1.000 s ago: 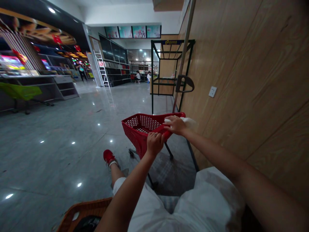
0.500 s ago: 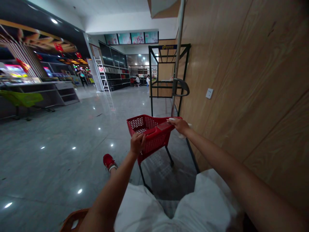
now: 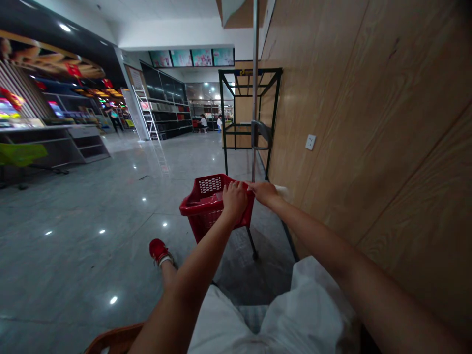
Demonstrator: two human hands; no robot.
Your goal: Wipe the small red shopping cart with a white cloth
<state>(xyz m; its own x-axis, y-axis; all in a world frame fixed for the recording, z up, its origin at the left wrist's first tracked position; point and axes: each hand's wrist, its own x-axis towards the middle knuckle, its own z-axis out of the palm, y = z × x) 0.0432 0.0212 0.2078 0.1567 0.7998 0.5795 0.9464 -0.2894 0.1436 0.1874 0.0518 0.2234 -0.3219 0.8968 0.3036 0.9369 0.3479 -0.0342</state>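
Note:
A small red plastic shopping cart (image 3: 203, 201) on thin dark legs stands on the grey floor just ahead of me. My left hand (image 3: 234, 198) is closed over its near rim. My right hand (image 3: 263, 191) rests on the rim's right corner and holds a white cloth (image 3: 282, 189) that sticks out past the fingers. My knees in white shorts and one red shoe (image 3: 158, 250) show below.
A wood-panelled wall (image 3: 368, 123) with a white socket (image 3: 310, 142) runs close on the right. A black metal rack (image 3: 247, 113) and a grey pole (image 3: 254, 88) stand behind the cart. An orange basket (image 3: 110, 339) sits at bottom left. Shelves, a ladder and distant people lie beyond.
The cart has turned and shifted left. My left hand moved from the cart's near left edge up to the rim beside my right hand. The view has panned a little to the right.

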